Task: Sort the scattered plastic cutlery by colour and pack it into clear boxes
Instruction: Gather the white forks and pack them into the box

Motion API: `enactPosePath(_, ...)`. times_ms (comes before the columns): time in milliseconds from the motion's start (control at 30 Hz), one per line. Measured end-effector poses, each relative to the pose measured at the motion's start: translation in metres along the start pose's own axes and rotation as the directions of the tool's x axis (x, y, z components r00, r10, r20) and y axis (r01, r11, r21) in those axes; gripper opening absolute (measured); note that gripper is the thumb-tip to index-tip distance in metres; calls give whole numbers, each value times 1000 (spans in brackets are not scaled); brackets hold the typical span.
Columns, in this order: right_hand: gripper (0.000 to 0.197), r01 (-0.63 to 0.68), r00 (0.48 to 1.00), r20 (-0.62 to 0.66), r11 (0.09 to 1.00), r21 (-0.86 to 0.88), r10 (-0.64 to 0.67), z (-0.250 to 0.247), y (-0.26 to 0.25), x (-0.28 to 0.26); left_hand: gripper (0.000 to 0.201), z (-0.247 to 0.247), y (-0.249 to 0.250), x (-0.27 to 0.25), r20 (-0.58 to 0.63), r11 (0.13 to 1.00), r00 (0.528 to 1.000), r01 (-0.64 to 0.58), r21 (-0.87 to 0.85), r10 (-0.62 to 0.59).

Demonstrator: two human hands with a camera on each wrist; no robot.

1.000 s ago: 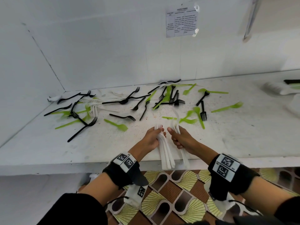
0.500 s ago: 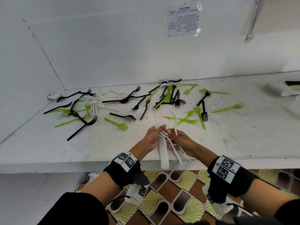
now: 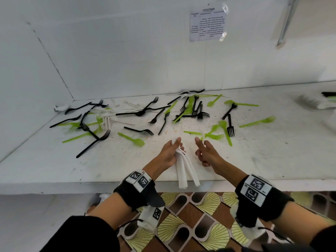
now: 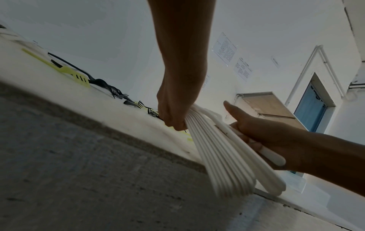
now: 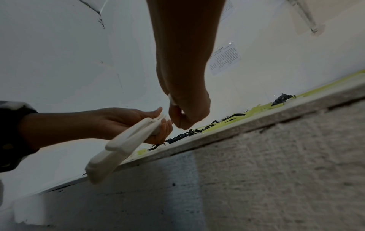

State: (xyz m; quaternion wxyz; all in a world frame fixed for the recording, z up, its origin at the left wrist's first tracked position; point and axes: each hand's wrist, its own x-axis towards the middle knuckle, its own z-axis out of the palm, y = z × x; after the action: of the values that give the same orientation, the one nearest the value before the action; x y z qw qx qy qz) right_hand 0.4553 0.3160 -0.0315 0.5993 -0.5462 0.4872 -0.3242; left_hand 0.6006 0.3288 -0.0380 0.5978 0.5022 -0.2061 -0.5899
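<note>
- Left hand (image 3: pixel 168 153): fingers and thumb wrapped round a bundle of white cutlery (image 3: pixel 184 170) near its head end; the handles fan out toward the person, past the front edge of the table (image 3: pixel 272 157).
- In the left wrist view the same bundle (image 4: pixel 223 157) spreads into many handles.
- Right hand (image 3: pixel 206 153): just beside the left, apart from the bundle. Index finger stretched forward, other fingers curled in. A sliver of white shows at the knuckles in the right wrist view; whether it pinches anything I cannot tell.
- Farther out on the table: black forks (image 3: pixel 138 130) and green forks (image 3: pixel 131 139) scattered singly and in crossing heaps; a few white pieces (image 3: pixel 107 121) at left.
- Printed sheet (image 3: pixel 208 24) taped to the wall behind.
</note>
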Motion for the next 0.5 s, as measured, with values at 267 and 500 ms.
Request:
enactPosePath(267,36,90,994,60,994,-62,-87,5,8,-2,10,-6,2,2,-8,994,997,78,-81,-79)
enactPosePath(500,22,100,995,-9,990,-101,-102,3,7,-5,19,-12,5,0,16,984,994,113,-135,-112)
